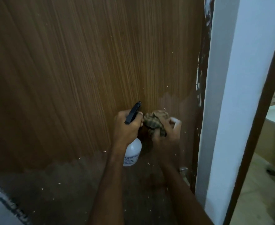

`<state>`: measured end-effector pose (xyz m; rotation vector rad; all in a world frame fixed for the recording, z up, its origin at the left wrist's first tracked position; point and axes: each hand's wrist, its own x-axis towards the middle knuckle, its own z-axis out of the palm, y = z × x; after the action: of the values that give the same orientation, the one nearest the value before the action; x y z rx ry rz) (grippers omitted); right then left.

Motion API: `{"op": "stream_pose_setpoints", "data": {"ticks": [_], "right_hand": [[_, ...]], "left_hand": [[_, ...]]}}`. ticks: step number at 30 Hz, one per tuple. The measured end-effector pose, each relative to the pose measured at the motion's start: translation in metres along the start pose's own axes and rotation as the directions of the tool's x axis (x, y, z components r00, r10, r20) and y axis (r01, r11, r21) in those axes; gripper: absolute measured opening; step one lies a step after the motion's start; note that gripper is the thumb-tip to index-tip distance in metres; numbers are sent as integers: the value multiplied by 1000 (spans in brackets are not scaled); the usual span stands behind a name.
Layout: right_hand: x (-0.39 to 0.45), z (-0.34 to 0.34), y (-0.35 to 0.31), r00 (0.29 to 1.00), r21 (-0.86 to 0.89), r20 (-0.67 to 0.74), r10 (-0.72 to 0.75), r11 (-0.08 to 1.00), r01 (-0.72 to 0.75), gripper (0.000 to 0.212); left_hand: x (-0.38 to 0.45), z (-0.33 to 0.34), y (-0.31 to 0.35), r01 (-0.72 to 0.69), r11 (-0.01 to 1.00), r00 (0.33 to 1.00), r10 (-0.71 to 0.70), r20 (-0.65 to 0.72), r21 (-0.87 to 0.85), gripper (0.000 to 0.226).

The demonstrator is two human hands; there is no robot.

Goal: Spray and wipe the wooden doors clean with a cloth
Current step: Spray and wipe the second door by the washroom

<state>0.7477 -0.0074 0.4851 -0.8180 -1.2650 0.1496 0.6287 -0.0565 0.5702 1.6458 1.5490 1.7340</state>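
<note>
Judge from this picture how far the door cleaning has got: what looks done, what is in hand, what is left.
Done: little can be confirmed; a paler patch shows on the wooden door above the cloth. In hand: the left hand holds the spray bottle by its neck, while the right hand holds the bunched cloth at the door. Left: pale specks still dot the lower panel, and white smears run along the door's right edge.
</note>
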Motion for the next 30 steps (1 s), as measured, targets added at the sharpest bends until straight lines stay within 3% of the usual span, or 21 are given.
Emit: {"op": "stream_pose_setpoints", "data": {"ticks": [4, 8, 10, 15, 22, 26, 30], "right_hand": [[21, -3, -4, 1000, -12, 10, 24, 1000, -24, 34], [81, 5, -28, 996, 60, -84, 5, 998, 0, 33], [71, 1, -18, 997, 36, -64, -54, 998, 56, 35], [3, -19, 28, 1000, 0, 3, 25, 1000, -25, 32], [97, -5, -10, 987, 70, -161, 1, 997, 11, 32], [67, -13, 14, 990, 9, -113, -80, 997, 82, 34], [43, -20, 37, 995, 31, -101, 8, 1000, -5, 28]], "left_hand": [[3, 12, 2, -7, 997, 1000, 5, 15, 80, 37], [6, 22, 2, -45, 994, 999, 44, 12, 95, 39], [6, 24, 3, -55, 994, 998, 54, 11, 97, 39], [11, 31, 8, -39, 996, 999, 38, 12, 76, 37], [16, 46, 22, -7, 999, 1000, 6, 28, 39, 35], [19, 50, 25, 17, 999, 999, -18, 35, 41, 34], [24, 45, 36, 17, 1000, 999, -18, 43, 20, 38]]}}
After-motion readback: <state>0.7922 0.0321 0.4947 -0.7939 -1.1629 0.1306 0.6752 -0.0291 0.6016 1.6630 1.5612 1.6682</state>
